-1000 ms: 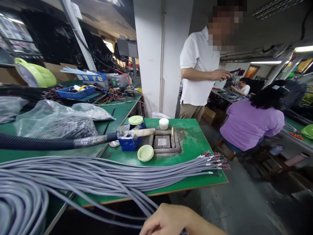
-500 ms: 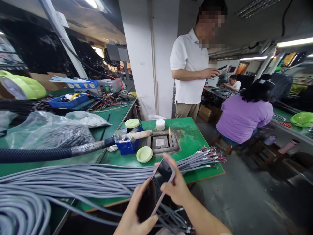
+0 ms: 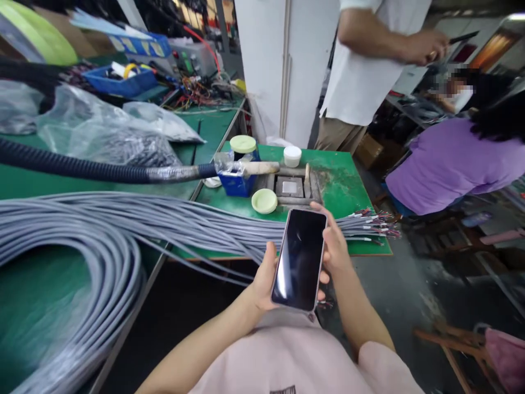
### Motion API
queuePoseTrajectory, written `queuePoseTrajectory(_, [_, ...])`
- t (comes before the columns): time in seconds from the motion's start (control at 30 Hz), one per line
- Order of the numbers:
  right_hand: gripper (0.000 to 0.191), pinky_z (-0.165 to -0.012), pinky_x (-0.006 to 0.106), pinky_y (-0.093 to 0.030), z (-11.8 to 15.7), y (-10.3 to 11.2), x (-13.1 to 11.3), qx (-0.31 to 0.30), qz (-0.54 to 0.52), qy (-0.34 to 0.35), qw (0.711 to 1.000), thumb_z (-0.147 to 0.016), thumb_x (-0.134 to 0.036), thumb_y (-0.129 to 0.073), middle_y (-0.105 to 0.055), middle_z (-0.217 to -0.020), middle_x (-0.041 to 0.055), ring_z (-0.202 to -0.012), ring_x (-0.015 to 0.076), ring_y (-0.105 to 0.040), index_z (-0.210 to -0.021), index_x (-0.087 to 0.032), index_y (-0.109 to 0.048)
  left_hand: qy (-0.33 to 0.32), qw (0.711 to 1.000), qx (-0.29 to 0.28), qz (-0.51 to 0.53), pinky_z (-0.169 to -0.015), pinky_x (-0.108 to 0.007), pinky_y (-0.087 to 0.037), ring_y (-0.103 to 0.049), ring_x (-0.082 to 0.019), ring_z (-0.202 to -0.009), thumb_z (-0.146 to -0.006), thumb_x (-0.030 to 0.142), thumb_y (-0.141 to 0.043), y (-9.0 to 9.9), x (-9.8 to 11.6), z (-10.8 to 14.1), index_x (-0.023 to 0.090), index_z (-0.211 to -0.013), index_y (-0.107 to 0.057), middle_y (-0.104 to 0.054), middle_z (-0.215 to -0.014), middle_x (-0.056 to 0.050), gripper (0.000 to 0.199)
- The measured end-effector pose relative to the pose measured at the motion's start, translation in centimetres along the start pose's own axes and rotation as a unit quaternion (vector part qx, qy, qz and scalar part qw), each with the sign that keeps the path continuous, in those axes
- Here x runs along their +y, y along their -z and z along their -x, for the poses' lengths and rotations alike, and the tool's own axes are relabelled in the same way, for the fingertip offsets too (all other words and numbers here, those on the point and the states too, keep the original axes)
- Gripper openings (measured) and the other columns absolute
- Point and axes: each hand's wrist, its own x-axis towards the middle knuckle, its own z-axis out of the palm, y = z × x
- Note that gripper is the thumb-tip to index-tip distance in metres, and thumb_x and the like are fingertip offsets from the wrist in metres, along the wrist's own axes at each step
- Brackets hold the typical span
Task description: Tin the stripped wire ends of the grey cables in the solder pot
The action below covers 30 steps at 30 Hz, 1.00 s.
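A smartphone (image 3: 301, 260) with a dark screen is held upright in front of my body, its screen facing me. My left hand (image 3: 264, 279) grips its lower left edge, thumb along the side. Around the right edge wrap the fingers of my right hand (image 3: 333, 246). Behind the phone, a thick bundle of grey cables (image 3: 213, 221) runs across the green table (image 3: 344, 164), its stripped ends (image 3: 375, 224) fanned out at the right.
A blue box (image 3: 238, 185) with a hose nozzle (image 3: 260, 168) across it, a pale green lid (image 3: 264, 201) and a white jar (image 3: 292, 156) sit around a recessed metal plate (image 3: 289, 187). A standing person (image 3: 365, 65) and a seated person in purple (image 3: 455, 164) are beyond.
The view has tilted down and my torso now shows. The phone has turned from slanted to nearly upright with its screen facing me; both hands still hold it.
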Motion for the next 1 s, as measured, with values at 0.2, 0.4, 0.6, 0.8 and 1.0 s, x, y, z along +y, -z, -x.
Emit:
queuePoseTrajectory(0.2, [0.048, -0.098, 0.047, -0.049, 1.5, 2.0, 2.8, 0.070, 0.119, 0.180, 0.974, -0.089, -0.041, -0.058, -0.064, -0.119, 0.0137, -0.111, 0.0264, -0.062, -0.131, -0.020, -0.050, -0.137, 0.988, 0.077, 0.003, -0.093, -0.043, -0.048, -0.064, -0.028, -0.104, -0.076, 0.079, -0.046, 0.5, 1.0, 1.1, 0.010, -0.137, -0.048, -0.061, -0.129, -0.017, 0.092])
queuePoseTrajectory(0.4, [0.041, -0.095, 0.053, -0.048, 4.0, 1.0, 1.8, 0.013, 0.257, 0.276, 0.926, -0.087, -0.044, -0.056, -0.066, -0.110, 0.0121, -0.115, 0.0315, -0.057, -0.122, -0.022, -0.059, -0.121, 0.990, 0.068, -0.002, -0.098, -0.042, -0.044, -0.065, -0.029, -0.104, -0.074, 0.082, -0.045, 1.6, 1.4, 1.7, 0.006, -0.143, -0.039, -0.065, -0.119, -0.020, 0.103])
queuePoseTrajectory(0.6, [0.047, -0.104, 0.059, -0.039, 3.7, 0.1, 1.5, -0.066, 0.327, 0.339, 0.880, -0.087, -0.048, -0.057, -0.069, -0.112, 0.0092, -0.121, 0.0312, -0.054, -0.127, -0.024, -0.050, -0.145, 0.986, 0.080, -0.011, -0.095, -0.045, -0.046, -0.066, -0.031, -0.103, -0.077, 0.079, -0.044, 1.8, 1.3, 2.1, 0.009, -0.143, -0.041, -0.062, -0.126, -0.020, 0.096])
queuePoseTrajectory(0.8, [0.050, -0.111, 0.059, -0.031, 3.5, -0.7, 2.0, -0.108, 0.351, 0.350, 0.862, -0.084, -0.047, -0.060, -0.070, -0.111, 0.0073, -0.124, 0.0298, -0.052, -0.128, -0.025, -0.049, -0.152, 0.985, 0.081, -0.005, -0.105, -0.048, -0.039, -0.057, -0.035, -0.120, -0.075, 0.078, -0.050, 1.2, 1.5, 2.0, 0.010, -0.143, -0.041, -0.059, -0.131, -0.021, 0.097])
queuePoseTrajectory(1.0, [0.050, -0.113, 0.057, -0.030, 3.2, -1.0, 2.0, -0.099, 0.375, 0.347, 0.854, -0.085, -0.050, -0.058, -0.069, -0.108, 0.0076, -0.121, 0.0289, -0.055, -0.128, -0.024, -0.051, -0.155, 0.983, 0.098, 0.007, -0.101, -0.048, -0.043, -0.060, -0.034, -0.116, -0.077, 0.076, -0.049, 1.7, 1.3, 2.2, 0.012, -0.141, -0.043, -0.061, -0.128, -0.020, 0.091])
